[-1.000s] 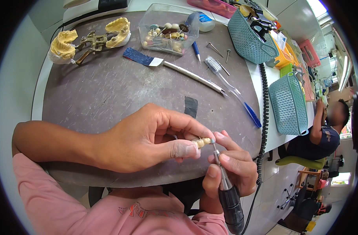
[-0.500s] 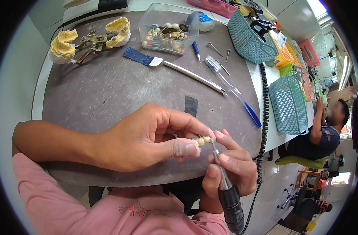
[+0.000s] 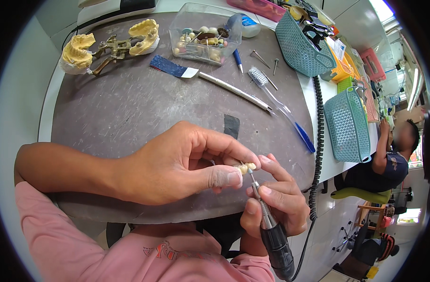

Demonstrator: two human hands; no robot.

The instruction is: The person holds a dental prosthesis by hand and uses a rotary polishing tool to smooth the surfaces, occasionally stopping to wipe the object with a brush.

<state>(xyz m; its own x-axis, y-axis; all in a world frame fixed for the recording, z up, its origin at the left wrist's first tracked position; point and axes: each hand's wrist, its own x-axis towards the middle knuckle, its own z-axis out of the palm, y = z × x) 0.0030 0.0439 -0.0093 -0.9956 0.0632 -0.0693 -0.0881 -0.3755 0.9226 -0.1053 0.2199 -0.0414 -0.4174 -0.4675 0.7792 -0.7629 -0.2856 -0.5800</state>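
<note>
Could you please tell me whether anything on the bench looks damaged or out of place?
The brown mat looks worn: pale scratches mark its surface, and a ragged dark patch, perhaps tape, shows just beyond the left hand. Otherwise nothing stands out.

L elbow (image 3: 23, 162) bent, bare forearm (image 3: 78, 167) running L to R; L hand (image 3: 172, 162) pinching w/ thumb (image 3: 219, 177) & index (image 3: 236, 146). R hand (image 3: 285, 202) just beside, fingers (image 3: 277, 169) curled, pen-type grip. 2 index tips v. close.

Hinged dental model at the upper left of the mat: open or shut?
Open: its two yellow casts lie spread apart, one on each side of the metal hinge.
</note>
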